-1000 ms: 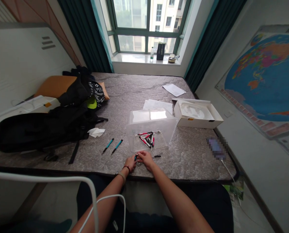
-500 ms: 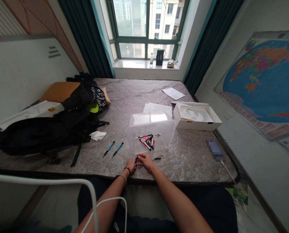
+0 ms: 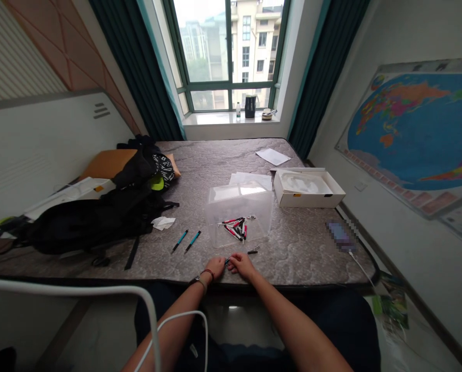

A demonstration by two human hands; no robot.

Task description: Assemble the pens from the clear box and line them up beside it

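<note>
Close to the mattress's front edge, my left hand (image 3: 215, 266) is closed around a blue-and-black pen (image 3: 227, 262), only a short bit of which shows. My right hand (image 3: 241, 265) meets it from the other side, its fingers pinched at the pen's end; what exactly they grip is partly hidden. Two more teal-and-black pens (image 3: 193, 241) lie side by side to the left. Beyond my hands stands a clear plastic box (image 3: 220, 203) with several red, white and black pens (image 3: 235, 228) inside. Small dark pen parts (image 3: 253, 251) lie just right of my right hand.
A black backpack (image 3: 87, 222) and a crumpled tissue (image 3: 163, 222) are on the left. White papers (image 3: 273, 156) and an open white box (image 3: 312, 199) sit at the back right. A phone (image 3: 341, 236) with a cable lies right. A white tube (image 3: 60, 287) crosses the lower left.
The view has tilted up and shifted. My hands have turned slightly, with the pen now lying more level between them; both keep their closed grip.
</note>
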